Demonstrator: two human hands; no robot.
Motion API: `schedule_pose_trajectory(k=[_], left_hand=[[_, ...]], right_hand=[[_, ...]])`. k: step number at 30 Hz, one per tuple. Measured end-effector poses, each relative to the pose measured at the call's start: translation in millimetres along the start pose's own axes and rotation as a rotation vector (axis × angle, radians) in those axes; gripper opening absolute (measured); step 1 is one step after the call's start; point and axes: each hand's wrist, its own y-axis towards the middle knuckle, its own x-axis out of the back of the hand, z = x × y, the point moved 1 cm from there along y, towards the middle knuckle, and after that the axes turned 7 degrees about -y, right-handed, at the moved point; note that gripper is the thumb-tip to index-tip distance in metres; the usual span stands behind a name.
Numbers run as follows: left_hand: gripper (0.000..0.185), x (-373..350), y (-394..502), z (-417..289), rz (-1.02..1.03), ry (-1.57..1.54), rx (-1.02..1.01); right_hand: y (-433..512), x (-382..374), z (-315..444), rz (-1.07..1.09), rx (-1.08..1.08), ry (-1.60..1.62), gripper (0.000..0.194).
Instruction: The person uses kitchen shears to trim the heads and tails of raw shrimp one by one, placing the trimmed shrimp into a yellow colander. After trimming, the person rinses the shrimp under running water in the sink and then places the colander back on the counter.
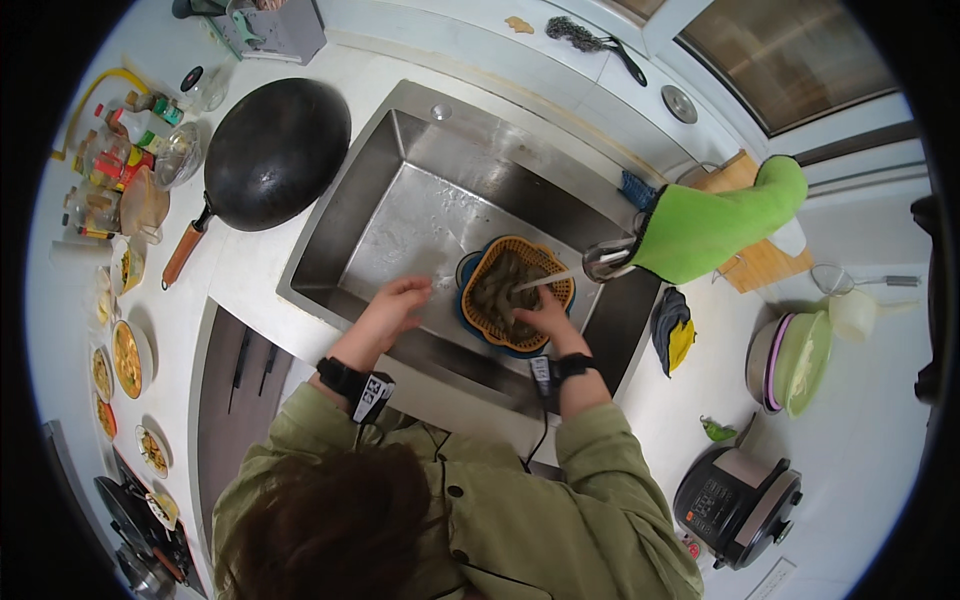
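In the stainless steel sink (405, 217) stands an orange plastic colander (564, 280) nested in a blue basin (466, 316). Greyish shrimp (497, 289) fill the colander, and a stream of water from the faucet (606, 259) falls on them. My right hand (545, 315) reaches into the colander, its fingers on the shrimp; whether they grip any cannot be told. My left hand (400, 307) hovers over the sink left of the basin, fingers apart, holding nothing.
A black wok (277, 154) lies upside down on the counter left of the sink. A green cloth sleeve (705, 225) covers the faucet's upper part. A grey and yellow cloth (673, 334), stacked basins (806, 364) and an electric pressure cooker (731, 506) stand to the right. Dishes of food line the left counter.
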Motion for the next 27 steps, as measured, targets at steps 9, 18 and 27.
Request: schedule_pose_trajectory(k=[9, 18, 27], left_hand=[[0.029, 15, -15, -5, 0.115, -0.019, 0.071], [0.030, 6, 14, -16, 0.156, 0.021, 0.143], [0.027, -15, 42, -24, 0.229, 0.052, 0.186]], right_hand=[[31, -57, 12, 0.216, -0.126, -0.570, 0.085], [24, -47, 7, 0.214, -0.173, -0.583, 0.079], [16, -47, -12, 0.468, -0.034, -0.316, 0.037]])
